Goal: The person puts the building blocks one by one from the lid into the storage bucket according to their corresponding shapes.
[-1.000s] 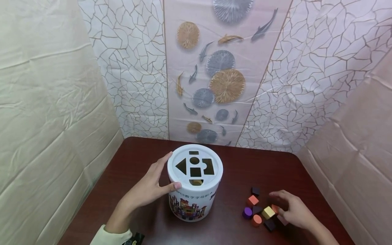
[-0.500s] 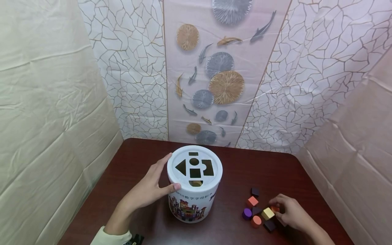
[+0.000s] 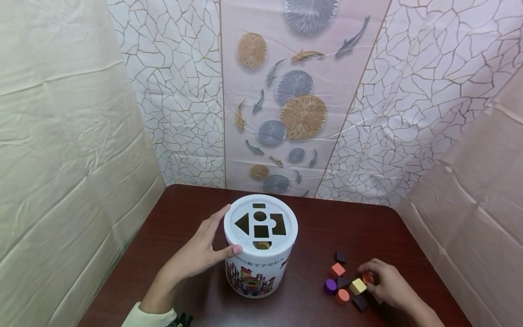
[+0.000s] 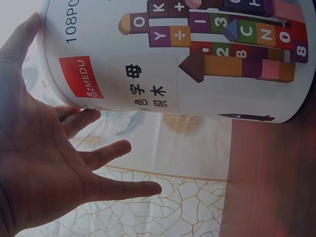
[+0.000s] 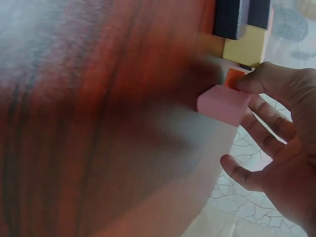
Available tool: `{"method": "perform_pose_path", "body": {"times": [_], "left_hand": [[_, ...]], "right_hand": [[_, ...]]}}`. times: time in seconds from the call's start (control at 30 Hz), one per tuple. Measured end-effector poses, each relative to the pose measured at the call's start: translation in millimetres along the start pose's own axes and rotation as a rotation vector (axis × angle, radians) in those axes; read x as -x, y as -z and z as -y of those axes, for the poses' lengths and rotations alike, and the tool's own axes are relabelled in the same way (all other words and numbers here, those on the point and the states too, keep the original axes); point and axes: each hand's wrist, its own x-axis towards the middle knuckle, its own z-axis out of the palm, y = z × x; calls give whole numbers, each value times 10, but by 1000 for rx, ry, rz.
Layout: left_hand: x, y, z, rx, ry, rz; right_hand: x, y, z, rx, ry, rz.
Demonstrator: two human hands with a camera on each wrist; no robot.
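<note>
My left hand [image 3: 196, 252] rests on the white bucket [image 3: 254, 274], thumb at the front of the lid's rim and fingers along its left side. In the left wrist view these fingers are spread and mostly straight. The lid [image 3: 282, 247] has several shaped holes. On the right, my right hand [image 3: 390, 284] pinches an orange block [image 3: 367, 278] between thumb and fingers, the fingers partly hidden behind it. Against that block sits a pink block [image 5: 222, 104], seen in the right wrist view. A yellow cube [image 3: 357, 286] lies just left of the fingertips.
Left of my right hand lie an orange cube [image 3: 337, 270], a purple cylinder [image 3: 330, 286], an orange cylinder [image 3: 342, 296] and several dark blocks [image 3: 360, 302]. The brown table [image 3: 196, 200] is bordered by patterned cloth [image 3: 278, 150] at the back and pale cloth walls at both sides.
The right hand's fingers have lowered and closed around the orange block. My left hand stays on the bucket.
</note>
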Motion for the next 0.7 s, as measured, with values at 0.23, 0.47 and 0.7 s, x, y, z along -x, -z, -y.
{"method": "perform_pose_path", "body": {"times": [0.23,0.47,0.7], "left_hand": [[5,8,-12,4,7,3],[-1,21,-36,1,13,2],[3,11,-18,0,21,9]], "right_hand": [[1,125,178,58,41,-120],[-20,261,396,90,231,-299],[-34,364,590,84,360,-390]]}}
